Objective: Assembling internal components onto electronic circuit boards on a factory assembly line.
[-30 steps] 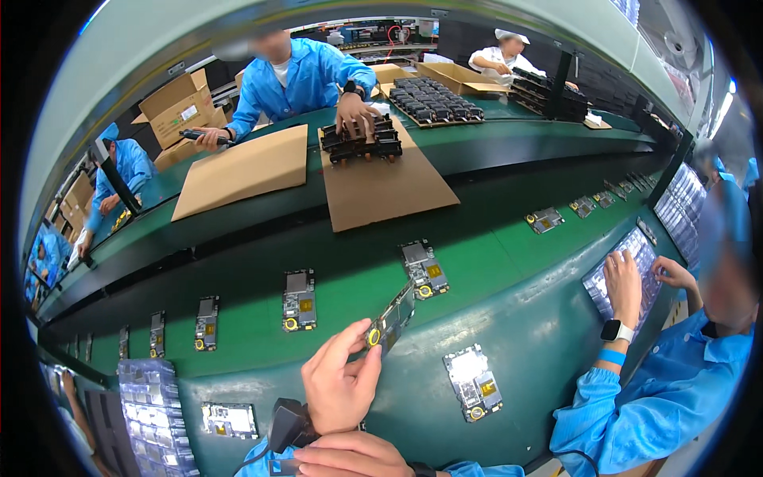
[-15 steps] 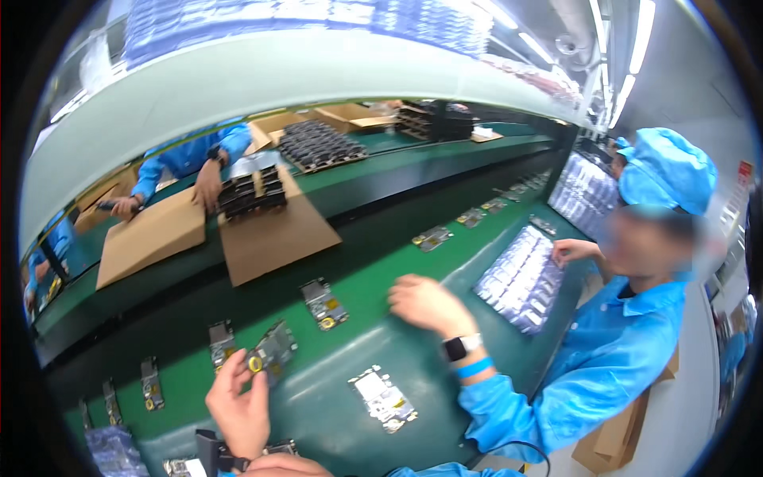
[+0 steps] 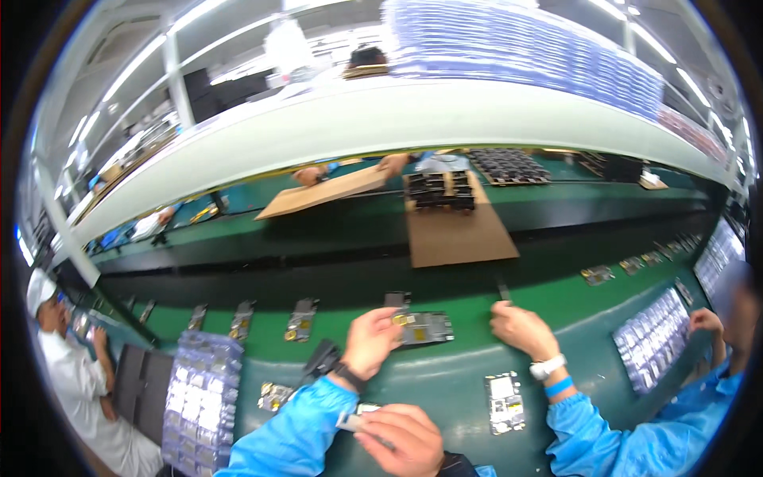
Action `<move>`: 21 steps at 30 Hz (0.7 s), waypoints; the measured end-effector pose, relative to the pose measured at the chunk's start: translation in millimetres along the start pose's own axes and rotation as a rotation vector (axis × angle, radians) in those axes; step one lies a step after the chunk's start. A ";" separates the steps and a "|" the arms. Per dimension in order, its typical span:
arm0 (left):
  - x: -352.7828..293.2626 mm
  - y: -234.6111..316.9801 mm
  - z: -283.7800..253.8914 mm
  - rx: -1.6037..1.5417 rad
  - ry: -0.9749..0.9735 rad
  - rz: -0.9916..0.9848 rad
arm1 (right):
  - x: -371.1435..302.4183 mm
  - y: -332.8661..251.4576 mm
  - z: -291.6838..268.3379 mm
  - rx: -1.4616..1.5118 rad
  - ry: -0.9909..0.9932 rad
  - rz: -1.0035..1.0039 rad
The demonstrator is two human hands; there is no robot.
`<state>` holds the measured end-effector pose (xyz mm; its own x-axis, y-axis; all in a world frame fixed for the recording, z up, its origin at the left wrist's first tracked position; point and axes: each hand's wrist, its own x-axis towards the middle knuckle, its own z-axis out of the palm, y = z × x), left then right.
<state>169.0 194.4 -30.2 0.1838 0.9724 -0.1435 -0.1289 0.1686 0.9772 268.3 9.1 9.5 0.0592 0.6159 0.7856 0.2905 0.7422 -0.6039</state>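
Observation:
My left hand (image 3: 372, 343), with a black band at its wrist, pinches a circuit board (image 3: 429, 327) by its left end, near a yellow ring. The board is held over the green belt (image 3: 358, 318), partly covering another board (image 3: 397, 300). Lower down and nearer, my right hand (image 3: 405, 441) has its thumb and fingers closed on a small whitish piece (image 3: 350, 421) whose kind I cannot make out. Beside my left forearm a board (image 3: 274, 395) lies on the bench, partly hidden. Another board (image 3: 505, 403) with a white patch lies to the right.
A co-worker's hand (image 3: 520, 327) reaches over the belt from the right, holding a thin dark piece. Several boards (image 3: 300, 319) line the belt. Plastic trays (image 3: 203, 397) (image 3: 652, 338) flank the bench. Beyond stand cardboard (image 3: 461, 238) and black parts (image 3: 439, 191), under a pale shelf (image 3: 413, 115).
The view has swung left. My left hand still holds the board, now turned more level. My right hand with the whitish piece now shows. The co-worker's hand now holds a dark piece.

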 end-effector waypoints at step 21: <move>72.9 -50.2 49.5 0.193 -0.024 -0.026 | 4.9 -0.3 0.3 0.087 -0.055 0.151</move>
<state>237.1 248.9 -82.0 0.2084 0.9635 -0.1679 0.0649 0.1577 0.9854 268.2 12.1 13.5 0.0429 0.7338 0.6780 0.1983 0.6589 -0.7256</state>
